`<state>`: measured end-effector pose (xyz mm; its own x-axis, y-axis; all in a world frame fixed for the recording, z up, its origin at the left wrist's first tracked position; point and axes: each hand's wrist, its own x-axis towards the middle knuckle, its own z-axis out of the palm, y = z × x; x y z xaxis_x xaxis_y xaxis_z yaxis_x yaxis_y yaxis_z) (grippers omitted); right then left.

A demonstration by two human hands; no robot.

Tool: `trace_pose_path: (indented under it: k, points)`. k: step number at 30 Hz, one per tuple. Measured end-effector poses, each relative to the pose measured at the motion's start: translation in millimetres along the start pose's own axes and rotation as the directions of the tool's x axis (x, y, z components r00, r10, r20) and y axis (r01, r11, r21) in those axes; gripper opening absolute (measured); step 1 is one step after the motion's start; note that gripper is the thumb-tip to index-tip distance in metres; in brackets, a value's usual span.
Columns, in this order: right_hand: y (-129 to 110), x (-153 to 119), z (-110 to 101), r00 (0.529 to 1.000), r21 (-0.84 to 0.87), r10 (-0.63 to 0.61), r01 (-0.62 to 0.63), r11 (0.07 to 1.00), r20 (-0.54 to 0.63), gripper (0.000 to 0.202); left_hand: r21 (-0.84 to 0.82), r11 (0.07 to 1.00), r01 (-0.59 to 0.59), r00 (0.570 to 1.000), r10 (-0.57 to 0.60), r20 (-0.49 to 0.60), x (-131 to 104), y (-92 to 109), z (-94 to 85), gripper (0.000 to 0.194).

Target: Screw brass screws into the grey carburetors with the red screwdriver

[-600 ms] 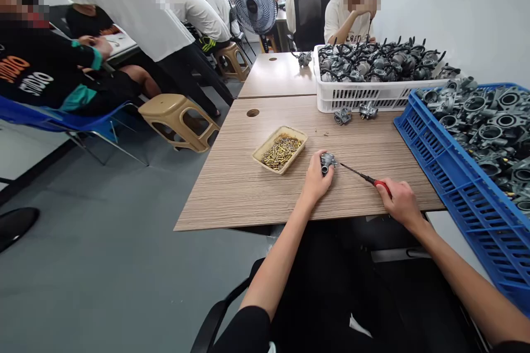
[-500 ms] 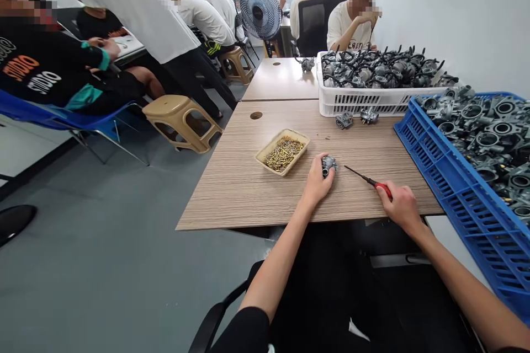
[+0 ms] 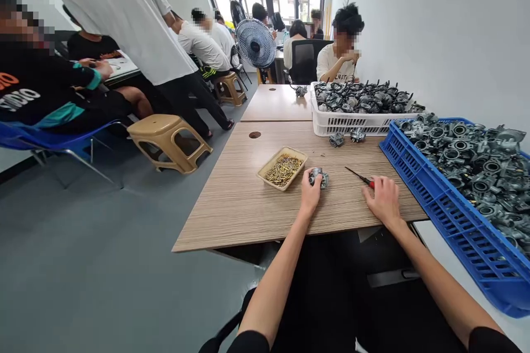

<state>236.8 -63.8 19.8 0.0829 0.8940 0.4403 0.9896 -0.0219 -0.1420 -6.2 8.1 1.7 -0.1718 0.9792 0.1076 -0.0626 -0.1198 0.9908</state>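
The left hand (image 3: 311, 194) grips a small grey metal part (image 3: 319, 177), lumpy with round openings, on the table (image 3: 248, 198). The right hand (image 3: 383, 198) is closed around a red-handled screwdriver (image 3: 361, 177).

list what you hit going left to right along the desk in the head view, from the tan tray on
tray of brass parts → left hand holding a metal part → screwdriver → right hand → blue crate
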Motion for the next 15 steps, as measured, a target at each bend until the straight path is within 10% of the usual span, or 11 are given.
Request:
trace_pose_path:
  k: [7, 15]
  points:
    - [-89.4, 8.2, 28.2, 0.953, 0.628, -0.267, 0.124, 0.768, 0.139, 0.096, -0.43, 0.858, 0.281, 0.958, -0.275, 0.077, 3.9, -2.0, -1.2, 0.047]
    - [-128.4, 40.3, 43.5, 0.958, 0.793, -0.246, 0.033, 0.608, 0.148, 0.094, -0.34, 0.836, 0.431, 0.892, -0.337, 0.302, 3.3, 5.0, -8.1, 0.049]
